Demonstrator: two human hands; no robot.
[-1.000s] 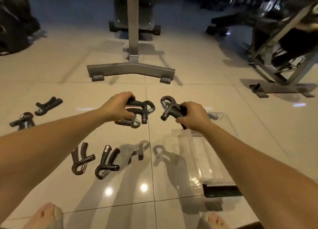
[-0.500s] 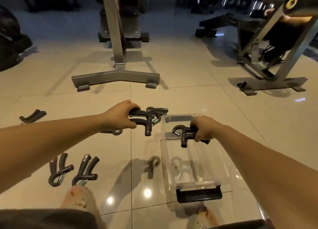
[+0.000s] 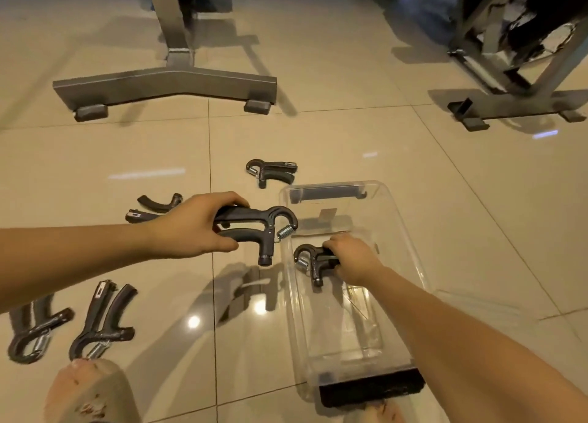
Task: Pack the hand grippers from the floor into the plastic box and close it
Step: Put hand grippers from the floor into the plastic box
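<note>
Nearest to us a knee (image 3: 89,391) juts in, and just beyond it a pair of hand grippers (image 3: 101,324) lies side by side on the tiled floor (image 3: 350,136), handles pointing away, within easy reach for a later pick. To the right the clear plastic box (image 3: 404,231) sits open, its long side running away from us and its black latch (image 3: 370,387) at the near end. It is close enough, we judge, for either arm to load it.

Our right hand (image 3: 350,257) is down inside the box, fingers curled round the handles of the first gripper (image 3: 313,263), spring end toward the left wall. Whether it touches the bottom we cannot tell. Our left hand (image 3: 194,225) wraps the handles of the second gripper (image 3: 254,228) and holds it in the air just beside that wall, seemingly queued for the same drop.

Past the left hand a half-hidden gripper (image 3: 152,208) lies on the tiles, and a far gripper (image 3: 270,171) rests near the box's far corner. Farthest stands a grey bench frame (image 3: 165,85).

With at least four on the floor, packing has barely begun, and closing is a long way off
</note>
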